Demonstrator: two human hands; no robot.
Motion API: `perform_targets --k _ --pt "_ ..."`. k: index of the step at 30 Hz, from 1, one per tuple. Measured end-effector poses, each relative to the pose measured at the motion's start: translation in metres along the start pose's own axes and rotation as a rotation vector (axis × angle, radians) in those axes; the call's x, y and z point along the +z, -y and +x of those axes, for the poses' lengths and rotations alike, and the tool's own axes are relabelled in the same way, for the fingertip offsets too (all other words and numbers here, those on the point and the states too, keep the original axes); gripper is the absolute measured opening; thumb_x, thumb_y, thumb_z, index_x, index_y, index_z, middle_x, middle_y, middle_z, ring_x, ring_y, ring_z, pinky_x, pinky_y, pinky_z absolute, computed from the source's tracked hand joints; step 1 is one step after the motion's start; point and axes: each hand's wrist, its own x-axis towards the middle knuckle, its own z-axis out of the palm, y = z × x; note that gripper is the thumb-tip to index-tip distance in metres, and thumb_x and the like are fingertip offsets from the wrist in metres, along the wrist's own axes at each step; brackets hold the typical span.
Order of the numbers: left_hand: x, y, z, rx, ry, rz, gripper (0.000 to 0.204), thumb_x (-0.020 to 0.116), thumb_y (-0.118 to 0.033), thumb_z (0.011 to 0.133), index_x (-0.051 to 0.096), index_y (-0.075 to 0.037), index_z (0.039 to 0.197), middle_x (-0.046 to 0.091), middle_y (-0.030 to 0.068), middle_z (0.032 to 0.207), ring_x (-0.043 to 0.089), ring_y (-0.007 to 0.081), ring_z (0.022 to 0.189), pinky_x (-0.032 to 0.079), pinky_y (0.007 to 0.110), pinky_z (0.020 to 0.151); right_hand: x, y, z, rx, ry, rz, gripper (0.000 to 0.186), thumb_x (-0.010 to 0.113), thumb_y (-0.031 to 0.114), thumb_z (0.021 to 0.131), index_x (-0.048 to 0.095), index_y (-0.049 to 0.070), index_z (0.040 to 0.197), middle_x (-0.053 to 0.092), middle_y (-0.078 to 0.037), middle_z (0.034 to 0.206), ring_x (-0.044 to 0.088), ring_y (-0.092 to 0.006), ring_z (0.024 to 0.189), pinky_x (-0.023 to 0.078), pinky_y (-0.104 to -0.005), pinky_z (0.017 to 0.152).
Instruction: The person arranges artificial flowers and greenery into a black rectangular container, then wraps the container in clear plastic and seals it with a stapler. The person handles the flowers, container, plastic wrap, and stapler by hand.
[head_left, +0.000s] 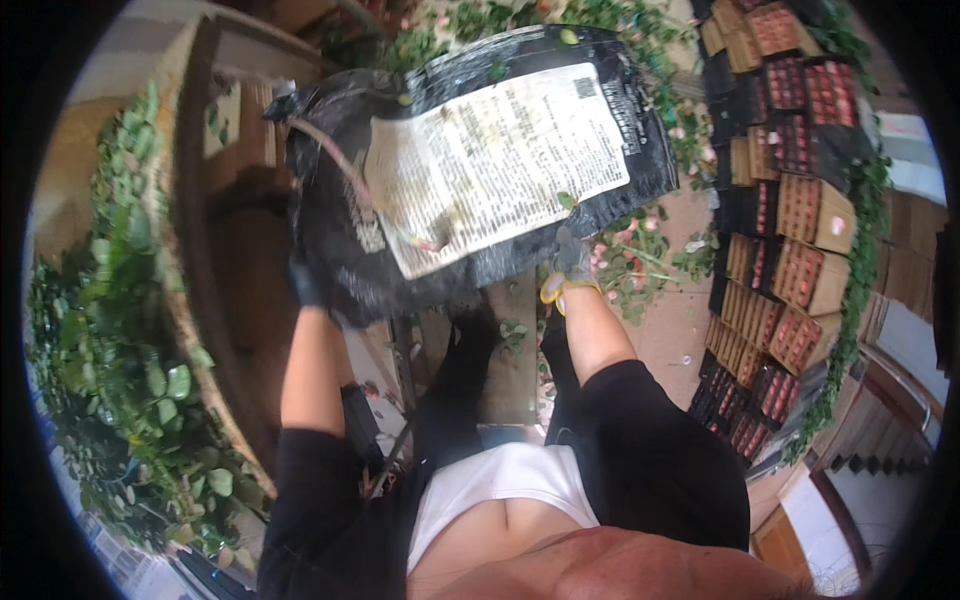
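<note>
A large black plastic bag (470, 85) with a big white printed label (500, 160) is held up in front of me. Its surface looks shiny and creased, and a few green leaves lie on it. A narrow pinkish strip (335, 155) crosses its left part, ending on the label. My left hand (304, 284), in a dark glove, grips the bag's lower left edge, its fingers mostly hidden. At the lower right edge, my right hand (573, 262) in a grey glove with a yellow cuff is closed on the bag. What the bag contains is hidden.
On the left, a wooden bench (172, 210) carries heaps of leafy green stems (120, 400). Stacked boxes of pink-red flowers (790, 250) line the right side, with greenery along them. Cut leaves and pink petals (640, 245) litter the floor.
</note>
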Motion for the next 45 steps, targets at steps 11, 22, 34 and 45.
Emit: perform_targets --k 11,22,34,45 --pt "0.165 0.157 0.054 -0.247 0.365 0.379 0.048 0.041 -0.046 0.097 0.059 -0.014 0.128 0.063 0.0159 0.122 0.061 0.0347 0.111 0.047 0.045 0.093 0.096 -0.144 0.145 0.069 0.567 -1.362 0.059 0.055 0.049 0.088 0.055 0.006 0.129 0.068 -0.011 0.112 0.065 -0.0307 0.099 0.051 -0.0396 0.082" --pt "0.174 0.09 -0.024 0.114 0.254 0.3 0.064 0.064 -0.018 0.088 0.038 -0.013 0.146 0.062 0.0217 0.107 0.06 0.0426 0.092 0.049 0.047 0.082 0.221 -0.045 0.229 -0.667 0.068 -0.775 0.072 0.064 0.034 0.084 0.033 0.002 0.14 0.049 -0.023 0.131 0.062 -0.0343 0.104 0.051 -0.0401 0.088" --pt "0.226 0.042 -0.089 0.22 0.398 -0.258 0.056 0.054 -0.004 0.089 0.047 -0.023 0.141 0.059 0.0229 0.119 0.058 0.0429 0.101 0.047 0.048 0.083 0.192 0.09 0.252 -0.366 0.683 -0.974 0.033 0.056 0.026 0.094 0.062 0.01 0.122 0.065 -0.003 0.102 0.056 -0.0154 0.083 0.046 -0.0295 0.077" --pt "0.221 -0.008 -0.11 0.369 0.639 0.22 0.056 0.056 -0.008 0.086 0.047 -0.028 0.138 0.061 0.016 0.104 0.064 0.0372 0.08 0.052 0.047 0.067 0.015 0.184 0.095 -0.703 -0.378 -1.735 0.018 0.065 0.021 0.08 0.071 0.01 0.094 0.07 -0.013 0.095 0.069 -0.0311 0.084 0.055 -0.0416 0.074"
